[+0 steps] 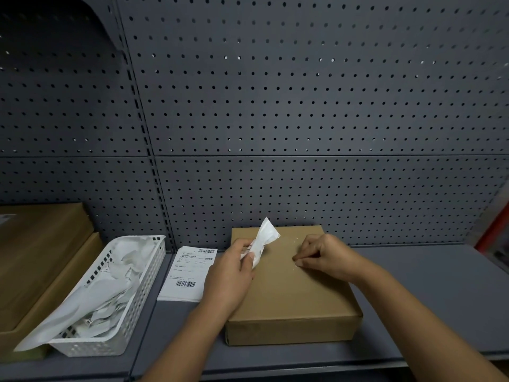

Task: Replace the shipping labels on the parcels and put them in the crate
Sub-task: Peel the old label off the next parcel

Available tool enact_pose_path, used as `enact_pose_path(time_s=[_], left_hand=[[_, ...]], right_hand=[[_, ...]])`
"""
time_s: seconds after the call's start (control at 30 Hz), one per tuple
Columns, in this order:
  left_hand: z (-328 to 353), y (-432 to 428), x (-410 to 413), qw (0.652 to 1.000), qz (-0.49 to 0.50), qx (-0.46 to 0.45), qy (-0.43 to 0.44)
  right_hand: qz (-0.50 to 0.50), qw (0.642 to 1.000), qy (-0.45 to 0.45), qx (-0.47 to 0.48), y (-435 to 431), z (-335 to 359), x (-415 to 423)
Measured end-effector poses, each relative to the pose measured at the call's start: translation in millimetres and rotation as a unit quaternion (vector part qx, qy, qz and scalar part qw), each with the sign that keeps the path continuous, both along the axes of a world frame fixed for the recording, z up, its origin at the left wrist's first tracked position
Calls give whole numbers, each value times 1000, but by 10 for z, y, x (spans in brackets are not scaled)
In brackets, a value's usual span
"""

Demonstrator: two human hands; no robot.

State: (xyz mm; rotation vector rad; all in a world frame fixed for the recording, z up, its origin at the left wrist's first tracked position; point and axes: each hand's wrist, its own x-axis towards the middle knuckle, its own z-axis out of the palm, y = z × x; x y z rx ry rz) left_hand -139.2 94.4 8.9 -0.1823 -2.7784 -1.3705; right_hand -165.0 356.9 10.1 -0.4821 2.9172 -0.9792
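A flat brown cardboard parcel lies on the grey shelf in front of me. My left hand grips a crumpled white peeled label above the parcel's left top. My right hand rests on the parcel's top with its fingertips curled and pinching at small white label scraps stuck to the cardboard. A fresh shipping label with barcodes lies flat on the shelf just left of the parcel.
A white perforated plastic basket full of crumpled old labels and backing paper stands at the left. Beyond it, stacked brown cardboard boxes fill the far left. A grey pegboard wall backs the shelf.
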Motion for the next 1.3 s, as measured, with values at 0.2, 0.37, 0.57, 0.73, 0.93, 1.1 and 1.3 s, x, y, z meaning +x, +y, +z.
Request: enact_pose_path(time_s=[0.2, 0.37, 0.57, 0.73, 0.93, 1.1, 1.3], left_hand=[[16, -4, -12, 1000, 4, 7, -7], [19, 2, -39, 1000, 1, 13, -13], [-39, 22, -99, 1000, 9, 5, -16], [-60, 25, -115, 1000, 10, 4, -13], [-69, 19, -127, 1000, 8, 4, -2], [-70, 11, -113, 1000, 5, 2, -1], [-61, 8, -97, 1000, 7, -1, -3]], right_hand=[[1, 999, -41, -23, 24, 55, -89], [2, 1000, -13, 13, -12, 28, -94], [-6, 998, 28, 52, -67, -9, -34], [-8, 997, 54, 62, -81, -46, 11], [-17, 996, 59, 69, -99, -52, 29], [-30, 992, 93, 80, -140, -73, 96], [-64, 988, 117, 77, -163, -98, 139]])
